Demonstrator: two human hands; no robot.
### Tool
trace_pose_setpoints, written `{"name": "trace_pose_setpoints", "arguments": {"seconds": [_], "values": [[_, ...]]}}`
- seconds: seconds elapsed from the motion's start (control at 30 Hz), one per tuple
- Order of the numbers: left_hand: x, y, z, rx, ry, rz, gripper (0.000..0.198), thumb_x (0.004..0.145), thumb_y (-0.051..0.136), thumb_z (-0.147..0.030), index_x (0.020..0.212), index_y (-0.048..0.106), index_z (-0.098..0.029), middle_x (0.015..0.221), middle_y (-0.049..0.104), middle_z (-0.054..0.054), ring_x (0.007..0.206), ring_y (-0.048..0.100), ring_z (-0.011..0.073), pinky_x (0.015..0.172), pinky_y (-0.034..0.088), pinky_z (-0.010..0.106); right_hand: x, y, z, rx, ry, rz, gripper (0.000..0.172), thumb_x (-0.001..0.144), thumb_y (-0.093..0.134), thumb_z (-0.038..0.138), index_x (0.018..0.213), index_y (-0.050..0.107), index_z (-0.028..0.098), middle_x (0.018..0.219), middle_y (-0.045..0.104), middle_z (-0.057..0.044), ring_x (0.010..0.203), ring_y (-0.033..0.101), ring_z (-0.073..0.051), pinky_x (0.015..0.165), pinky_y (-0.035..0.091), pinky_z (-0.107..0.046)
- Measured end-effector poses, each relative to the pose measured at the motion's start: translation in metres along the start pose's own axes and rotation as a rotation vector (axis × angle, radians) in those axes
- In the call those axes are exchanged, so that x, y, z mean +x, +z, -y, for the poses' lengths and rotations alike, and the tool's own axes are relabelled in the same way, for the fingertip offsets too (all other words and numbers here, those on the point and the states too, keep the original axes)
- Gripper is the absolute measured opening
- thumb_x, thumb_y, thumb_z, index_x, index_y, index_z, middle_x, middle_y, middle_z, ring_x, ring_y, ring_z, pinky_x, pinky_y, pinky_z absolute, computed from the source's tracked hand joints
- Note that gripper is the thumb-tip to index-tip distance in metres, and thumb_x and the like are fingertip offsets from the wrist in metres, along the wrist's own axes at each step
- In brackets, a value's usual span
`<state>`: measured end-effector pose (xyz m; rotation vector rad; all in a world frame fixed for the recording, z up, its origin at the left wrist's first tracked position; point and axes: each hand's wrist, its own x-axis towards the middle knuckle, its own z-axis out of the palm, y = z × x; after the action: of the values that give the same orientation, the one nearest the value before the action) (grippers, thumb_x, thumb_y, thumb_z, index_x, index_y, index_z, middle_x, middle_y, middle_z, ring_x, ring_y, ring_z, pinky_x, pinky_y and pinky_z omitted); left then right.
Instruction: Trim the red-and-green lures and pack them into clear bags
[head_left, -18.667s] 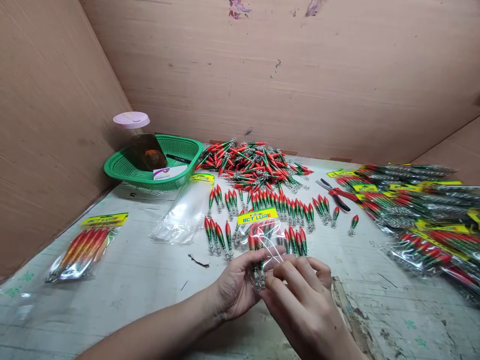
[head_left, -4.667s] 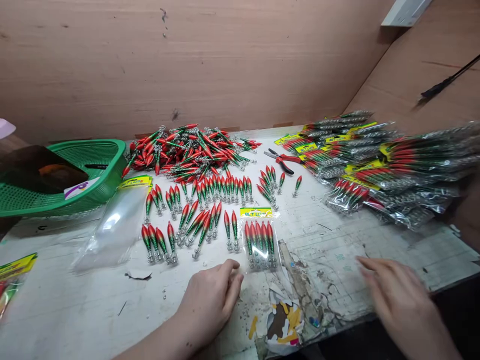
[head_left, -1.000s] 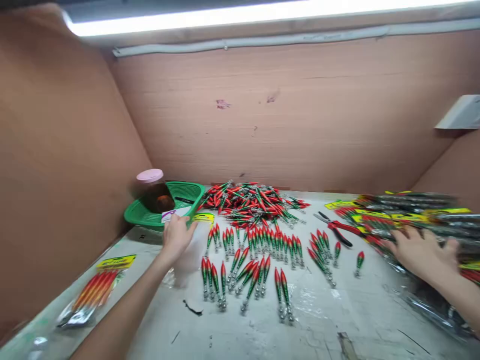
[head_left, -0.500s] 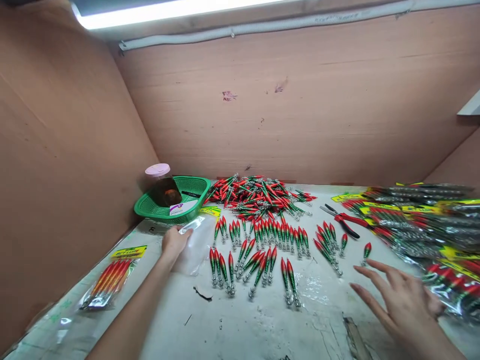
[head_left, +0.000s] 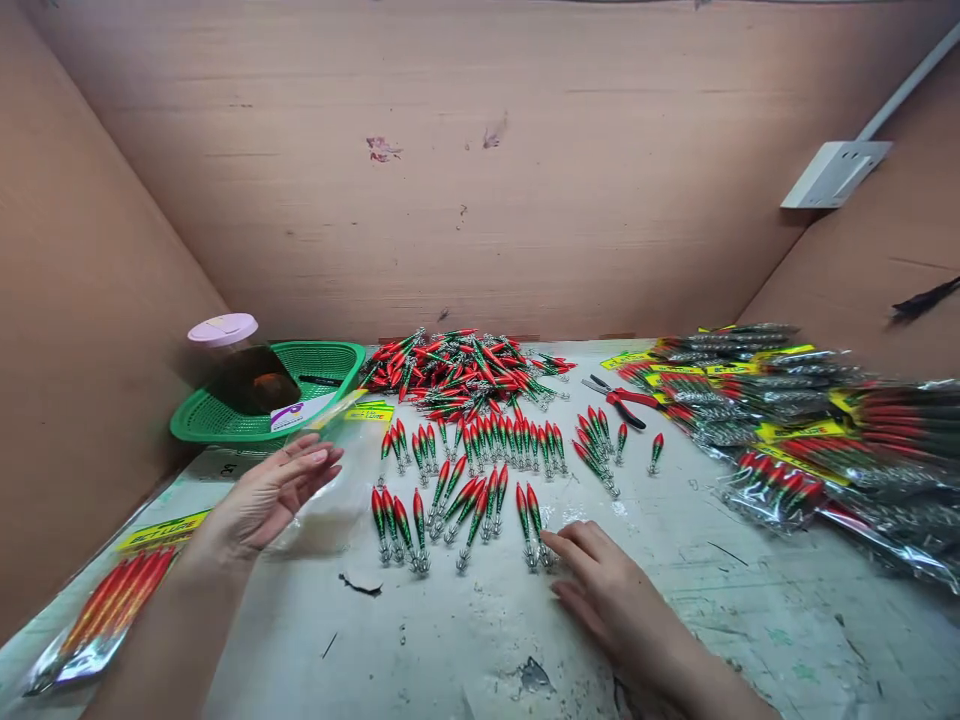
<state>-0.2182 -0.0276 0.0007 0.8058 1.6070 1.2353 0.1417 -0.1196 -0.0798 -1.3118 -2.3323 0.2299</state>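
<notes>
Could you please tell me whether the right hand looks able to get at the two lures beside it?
Very likely yes: the right hand is open beside the two lures, and nothing appears to lie across them. Their hooks are nearest the fingertips, so care might be needed.

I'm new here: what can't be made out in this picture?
Head view:
Loose lure pile: overlap hides the count.
Packed lures: partly cut off by the right edge.
Orange lure pack: partly behind the left forearm.
Raised bag: label edge-on, unreadable.
Right hand: its fingers hide any contact with the nearest lure.
</notes>
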Motion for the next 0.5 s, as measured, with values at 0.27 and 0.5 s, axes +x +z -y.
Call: {"name": "trace_pose_setpoints", "arguments": {"seconds": [0.27,0.5], "values": [[-0.036,0.061,0.012,-0.449,-0.235,0.263,0.018,0.085,0.049,-0.005,0.092,0.064,-0.012,0.077,0.070,0.005,0.072,0.071,0.0172,0.064,0.060,0.026,0.014,0.015,0.003,-0.142,0.003,0.008,0.021,0.079,0.047,0.003,0.089,0.058,0.018,0.085,0.060,-0.007,0.079,0.057,-0.023,0.063,0.052,-0.037],[-0.044,0.095,0.026,-0.465,-0.268,0.371,0.008,0.082,0.060,-0.010,0.075,0.066,-0.010,0.082,0.070,0.008,0.080,0.070,0.0182,0.070,0.059,0.027,0.010,-0.040,0.022,0.075,-0.084,-0.230,0.016,0.083,0.051,0.014,0.096,0.054,0.023,0.082,0.061,-0.005,0.075,0.061,-0.019,0.060,0.051,-0.029]]}}
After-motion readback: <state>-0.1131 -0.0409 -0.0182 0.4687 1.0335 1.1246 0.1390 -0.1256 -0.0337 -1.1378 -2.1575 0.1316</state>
